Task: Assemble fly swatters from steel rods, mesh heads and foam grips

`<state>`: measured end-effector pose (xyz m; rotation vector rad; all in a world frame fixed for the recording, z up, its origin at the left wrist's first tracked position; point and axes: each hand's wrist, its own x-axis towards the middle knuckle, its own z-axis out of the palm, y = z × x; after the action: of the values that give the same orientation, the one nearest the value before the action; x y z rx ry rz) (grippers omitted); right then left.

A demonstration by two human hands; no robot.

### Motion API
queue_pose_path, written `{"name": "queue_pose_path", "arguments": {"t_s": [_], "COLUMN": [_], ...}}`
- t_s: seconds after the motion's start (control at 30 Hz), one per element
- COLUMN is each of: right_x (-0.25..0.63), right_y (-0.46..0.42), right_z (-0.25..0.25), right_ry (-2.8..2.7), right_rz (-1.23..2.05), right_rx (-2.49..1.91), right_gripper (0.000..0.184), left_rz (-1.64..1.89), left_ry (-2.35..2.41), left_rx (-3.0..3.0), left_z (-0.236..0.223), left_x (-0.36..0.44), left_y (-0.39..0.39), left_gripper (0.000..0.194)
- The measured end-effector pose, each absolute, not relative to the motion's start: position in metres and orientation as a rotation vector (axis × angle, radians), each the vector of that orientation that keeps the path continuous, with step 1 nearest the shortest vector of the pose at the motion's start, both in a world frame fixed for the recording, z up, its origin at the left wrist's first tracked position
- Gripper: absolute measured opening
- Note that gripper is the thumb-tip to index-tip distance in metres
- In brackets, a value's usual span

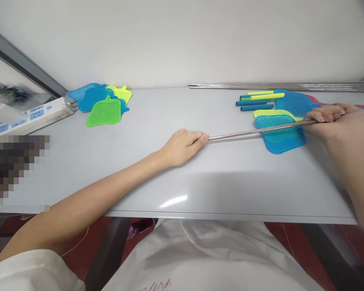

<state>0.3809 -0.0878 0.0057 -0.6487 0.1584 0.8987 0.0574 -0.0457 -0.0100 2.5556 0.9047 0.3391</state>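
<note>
A thin metal rod stretches between my two hands, slanting slightly up to the right. My left hand is closed on its left end. Farther right, my right hand wraps around the same rod, and part of the rod shows beyond the wrist. Under the rod lie a blue fly swatter head and a yellow-green one partly covered by it. Behind the right hand are a blue swatter head and several blue, green and yellow tubes, with a bit of red showing.
Several metal rods lie along the wall at the back right. At the back left, green, blue and yellow swatter heads overlap beside a white power strip. The grey table's front edge runs before my body.
</note>
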Motion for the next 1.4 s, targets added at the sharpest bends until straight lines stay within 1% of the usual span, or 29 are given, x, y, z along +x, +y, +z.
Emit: {"name": "queue_pose_path", "arguments": {"t_s": [0.1, 1.4], "right_x": [0.383, 0.398], "right_y": [-0.086, -0.082], "right_z": [0.003, -0.003], "right_ry": [0.184, 0.198], "right_rz": [0.914, 0.955], "right_rx": [-0.674, -0.773], "right_gripper": [0.021, 0.022], "left_rz": [0.335, 0.338], "left_ry": [0.886, 0.875], "left_rx": [2.539, 2.594], "left_z": [-0.008, -0.011], "left_x": [0.057, 0.058], "left_y": [-0.047, -0.041], "left_gripper": [0.046, 0.041]}}
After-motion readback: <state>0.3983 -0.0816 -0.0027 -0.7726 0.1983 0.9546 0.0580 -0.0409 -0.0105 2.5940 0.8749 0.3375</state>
